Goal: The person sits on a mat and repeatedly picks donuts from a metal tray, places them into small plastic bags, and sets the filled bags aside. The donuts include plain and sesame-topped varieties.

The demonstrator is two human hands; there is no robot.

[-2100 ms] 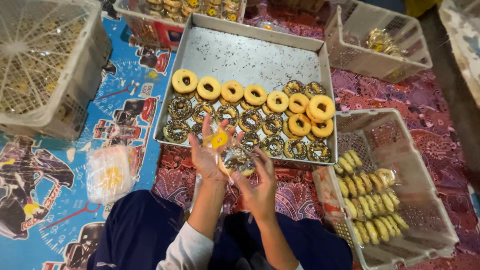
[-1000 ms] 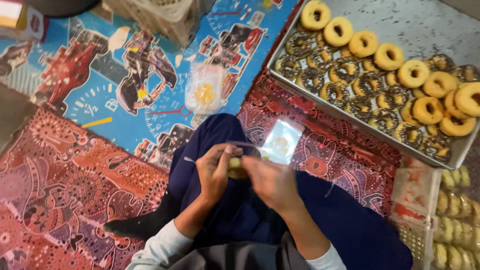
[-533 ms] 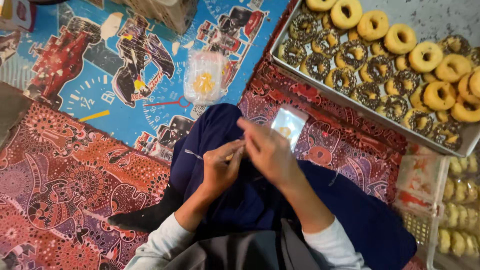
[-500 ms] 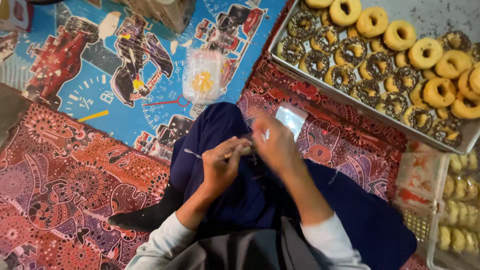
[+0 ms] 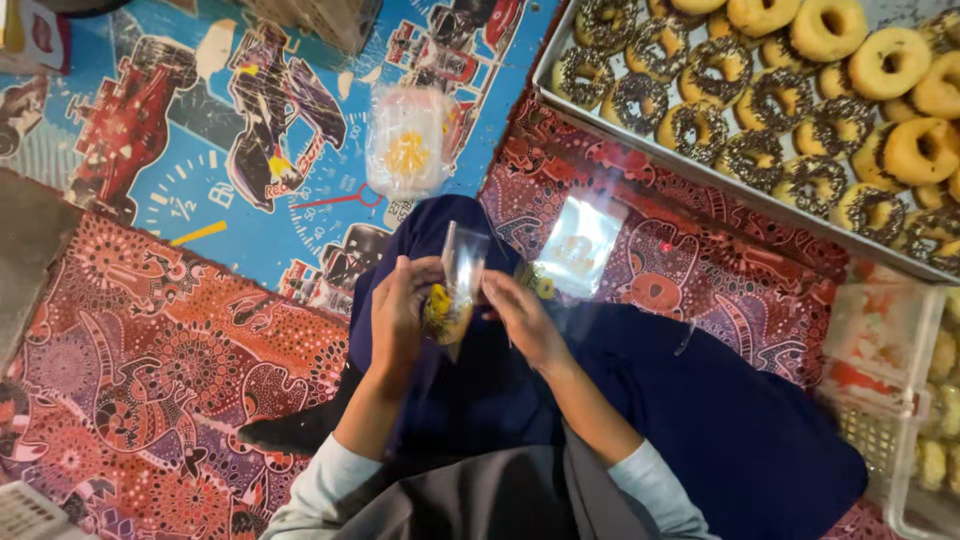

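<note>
I sit on the floor with dark blue cloth over my legs. My left hand (image 5: pixel 400 310) and my right hand (image 5: pixel 520 315) both grip a small clear plastic bag (image 5: pixel 452 290) with a sprinkled doughnut inside, held upright over my lap. Another clear bag (image 5: pixel 580 245) with a yellow print lies flat on my knee, just right of my hands. A stack of clear bags (image 5: pixel 405 140) rests on the blue mat ahead. The metal tray (image 5: pixel 640 150) at the upper right holds several glazed and chocolate-sprinkled doughnuts (image 5: pixel 760 110).
A white plastic crate (image 5: pixel 890 400) with wrapped pastries stands at the right edge. A patterned red cloth (image 5: pixel 150 370) and a blue car-print mat (image 5: pixel 200 160) cover the floor. Part of another crate (image 5: pixel 320 15) shows at the top.
The view swung from the tray down to my lap. My hands brought the bagged doughnut toward me and worked on the bag's top; the bag now stands upright between both hands.
</note>
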